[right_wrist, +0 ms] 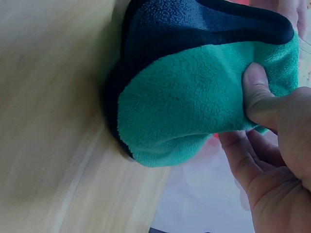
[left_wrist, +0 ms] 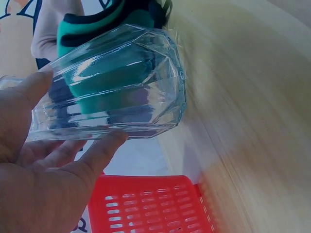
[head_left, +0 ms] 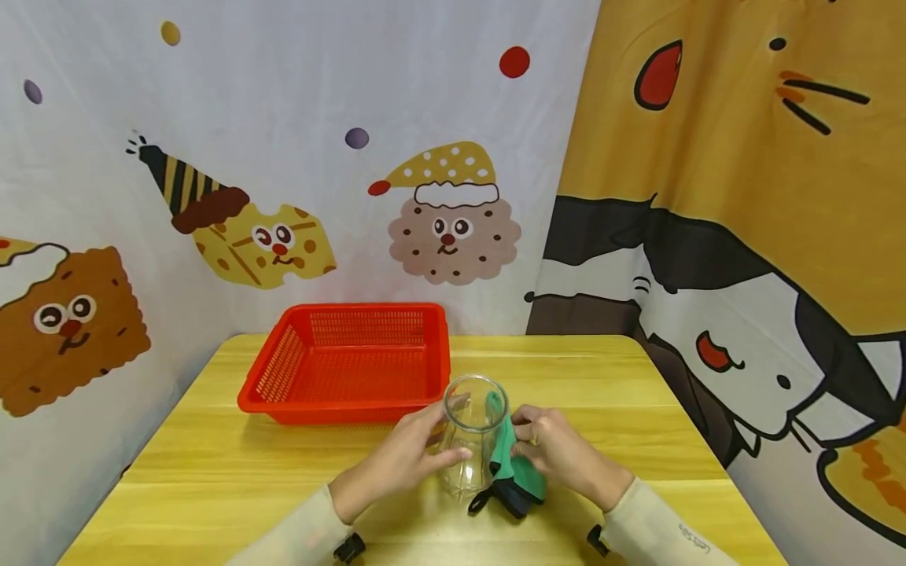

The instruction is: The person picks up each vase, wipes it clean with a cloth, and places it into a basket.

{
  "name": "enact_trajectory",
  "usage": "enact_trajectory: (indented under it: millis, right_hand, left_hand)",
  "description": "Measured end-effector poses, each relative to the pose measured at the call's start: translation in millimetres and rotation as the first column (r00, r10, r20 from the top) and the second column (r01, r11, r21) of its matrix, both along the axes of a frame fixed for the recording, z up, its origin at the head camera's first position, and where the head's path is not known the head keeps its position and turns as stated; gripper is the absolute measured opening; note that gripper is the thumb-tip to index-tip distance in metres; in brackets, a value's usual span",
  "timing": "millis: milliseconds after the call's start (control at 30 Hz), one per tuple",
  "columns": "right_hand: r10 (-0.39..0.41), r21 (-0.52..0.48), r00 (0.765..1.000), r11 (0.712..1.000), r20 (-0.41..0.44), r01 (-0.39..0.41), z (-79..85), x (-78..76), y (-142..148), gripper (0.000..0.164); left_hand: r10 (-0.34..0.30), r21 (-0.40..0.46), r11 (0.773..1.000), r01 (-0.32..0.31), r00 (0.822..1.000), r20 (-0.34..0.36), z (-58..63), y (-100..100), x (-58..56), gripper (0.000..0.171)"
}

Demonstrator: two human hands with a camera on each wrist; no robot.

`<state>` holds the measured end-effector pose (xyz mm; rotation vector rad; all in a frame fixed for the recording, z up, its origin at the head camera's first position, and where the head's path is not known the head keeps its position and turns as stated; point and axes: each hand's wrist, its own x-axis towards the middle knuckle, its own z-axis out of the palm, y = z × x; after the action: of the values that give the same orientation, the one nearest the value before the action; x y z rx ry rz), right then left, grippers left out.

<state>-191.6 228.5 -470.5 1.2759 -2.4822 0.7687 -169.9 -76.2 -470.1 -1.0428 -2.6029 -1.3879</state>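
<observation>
A clear, faceted glass vase (head_left: 469,470) with a round rim stands upright on the table. My left hand (head_left: 405,454) grips it from the left, thumb on the near side and fingers around the far side. In the left wrist view, the facets of the vase (left_wrist: 121,87) show the green cloth behind them. My right hand (head_left: 559,450) pinches a folded green cloth (right_wrist: 180,102) between thumb and fingers, close beside the vase's right side. The cloth has a dark underside, black edging and a small black loop, and its lower end hangs near the tabletop.
A red plastic basket (head_left: 340,412) with slotted walls sits behind and left of the vase. The wood-grain table (head_left: 602,377) reaches back to a printed curtain (head_left: 340,63). More curtain hangs along the right side.
</observation>
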Motion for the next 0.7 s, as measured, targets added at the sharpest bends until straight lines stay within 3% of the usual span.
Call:
enact_trajectory:
  millis: [233, 467, 700]
  right_hand:
    - [-0.025, 0.062, 0.988, 0.998, 0.153, 0.015, -1.5, -0.7, 1.5, 0.014]
    - [-0.043, 0.154, 0.975, 0.988, 0.217, 0.010, 0.8, -4.4, -1.5, 0.016]
    - [-0.025, 0.174, 0.957, 0.984, 0.291, -0.028, -4.2, -7.3, -2.4, 0.018]
  left_hand:
    - [0.030, -0.037, 0.999, -0.031, 0.999, -0.022, 0.9, -1.1, -0.1, 0.079]
    - [0.022, -0.034, 0.999, -0.022, 1.000, 0.013, 3.6, -0.8, -1.5, 0.080]
    - [0.012, -0.020, 1.000, -0.011, 0.999, 0.052, 3.9, 0.2, -2.4, 0.080]
